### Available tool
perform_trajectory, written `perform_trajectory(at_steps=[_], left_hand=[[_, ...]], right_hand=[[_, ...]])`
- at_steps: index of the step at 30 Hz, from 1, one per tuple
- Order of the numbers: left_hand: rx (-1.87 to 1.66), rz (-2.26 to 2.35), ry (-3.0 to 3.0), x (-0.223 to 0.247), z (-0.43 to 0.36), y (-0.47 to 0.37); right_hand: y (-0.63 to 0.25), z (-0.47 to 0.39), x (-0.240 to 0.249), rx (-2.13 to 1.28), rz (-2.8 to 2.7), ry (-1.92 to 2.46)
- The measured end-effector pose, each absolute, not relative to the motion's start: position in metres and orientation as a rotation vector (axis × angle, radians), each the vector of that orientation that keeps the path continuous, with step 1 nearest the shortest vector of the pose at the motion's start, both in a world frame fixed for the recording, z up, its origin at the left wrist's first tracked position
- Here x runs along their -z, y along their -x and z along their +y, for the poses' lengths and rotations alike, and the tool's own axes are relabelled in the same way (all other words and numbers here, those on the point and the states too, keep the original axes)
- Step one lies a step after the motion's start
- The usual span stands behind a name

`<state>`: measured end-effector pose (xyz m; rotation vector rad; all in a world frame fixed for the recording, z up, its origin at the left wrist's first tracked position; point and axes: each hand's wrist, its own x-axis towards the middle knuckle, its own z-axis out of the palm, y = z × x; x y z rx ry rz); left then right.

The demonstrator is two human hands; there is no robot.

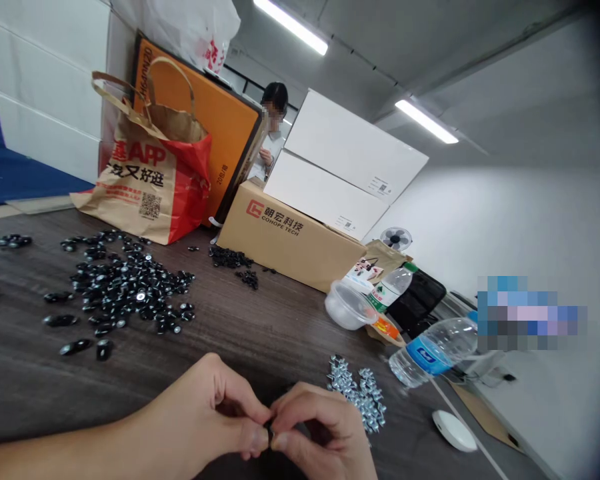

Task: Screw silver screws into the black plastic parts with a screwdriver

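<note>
My left hand [220,417] and my right hand [317,427] meet low in the middle of the head view. Thumb and forefinger of each are pinched on a small black part [269,432], mostly hidden by the fingertips. Just beyond my right hand lies a pile of small shiny silver metal pieces [363,390], partly covered by that hand. Farther off on the left spreads a large heap of small black parts with silver centres [130,283]. A smaller pile of plain black pieces [230,258] lies at the foot of the cardboard box.
Along the back stand a paper bag [145,173], an orange box [225,127], a cardboard box [290,240] and white boxes [350,160]. To the right are a plastic tub [347,307], a water bottle [430,350] and a white rounded object [454,430]. A person [270,143] is behind the boxes.
</note>
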<state>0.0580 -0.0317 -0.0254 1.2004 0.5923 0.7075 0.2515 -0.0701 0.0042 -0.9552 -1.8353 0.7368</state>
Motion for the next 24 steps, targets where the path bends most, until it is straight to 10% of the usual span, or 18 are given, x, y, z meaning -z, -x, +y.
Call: perform_trajectory(at_steps=[24], left_hand=[[-0.834, 0.582, -1.020, 0.029, -0.008, -0.056]], right_hand=[[-0.286, -0.067, -0.021, -0.571, -2.204, 1.384]])
